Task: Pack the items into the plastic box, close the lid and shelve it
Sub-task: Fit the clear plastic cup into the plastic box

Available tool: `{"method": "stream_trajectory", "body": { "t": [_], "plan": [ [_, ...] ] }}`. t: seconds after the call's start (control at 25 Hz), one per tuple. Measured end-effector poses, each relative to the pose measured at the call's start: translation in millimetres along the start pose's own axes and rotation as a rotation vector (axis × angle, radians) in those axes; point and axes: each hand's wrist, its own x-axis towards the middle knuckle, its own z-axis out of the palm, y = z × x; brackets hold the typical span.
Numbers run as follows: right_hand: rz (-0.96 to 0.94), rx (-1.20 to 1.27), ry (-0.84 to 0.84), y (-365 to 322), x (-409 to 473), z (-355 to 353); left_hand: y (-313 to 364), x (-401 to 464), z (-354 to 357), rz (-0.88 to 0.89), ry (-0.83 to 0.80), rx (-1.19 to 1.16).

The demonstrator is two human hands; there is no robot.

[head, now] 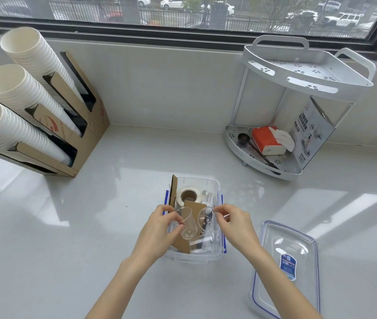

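At centre bench: your plastic box [215, 187] stands open, and both hands work over its near half.
Left hand: your left hand [157, 236] has its fingers [175, 218] curled round a clear plastic cup [187, 224], tilted with its base toward you, just above the box contents.
Right hand: your right hand [234, 223] pinches thumb to forefinger at the box's 3 o'clock rim; something small and clear may be in the pinch, but I cannot tell what.
Box contents: a label roll [188, 195] sits at the 12 o'clock end, a cardboard piece [173, 191] stands along the 9 o'clock wall, a second clear cup [204, 221] and some dark cutlery lie amid the clutter.
Step in hand: packing, by my reading; you seem to be seating the cup among the rest.
Next move: lay the cup low enough that nothing rides above the rim, then reach for the lid.
Lid: the clear lid [286, 268] lies flat on the bench at 4 o'clock from the box, well clear of it.
Shelf: a two-tier metal corner rack [307, 72] stands at 2 o'clock; its top tier looks bare, the lower holds a tissue pack [264, 140], a black scoop and a printed carton.
Surface: pale glossy bench [113, 226], strong window glare.
Room: a window runs along 12 o'clock; paper cup stacks [21, 93] in a cardboard holder at 10 o'clock.
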Motion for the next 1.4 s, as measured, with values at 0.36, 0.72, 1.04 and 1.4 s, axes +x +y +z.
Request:
{"method": "stream_trajectory", "body": {
  "t": [0.36, 0.72, 1.04, 1.4],
  "plan": [
    [-0.031, 0.213, 0.157, -21.8, 4.5, -34.3, 4.5, -3.0, 0.2, 0.089, -0.023, -0.142],
    [-0.035, 0.328, -0.018, -41.0, 0.1, -29.3, 5.5, -7.5, 5.7, 0.081, -0.014, -0.272],
    [-0.076, 0.25, -0.051, -42.9, -1.2, -13.0, 10.8, -11.6, 4.6, 0.127, -0.02, -0.272],
    [-0.053, 0.186, -0.185, -24.3, -3.0, 9.5, 13.6, -12.3, 5.1, 0.172, 0.024, -0.269]
  ]
}}
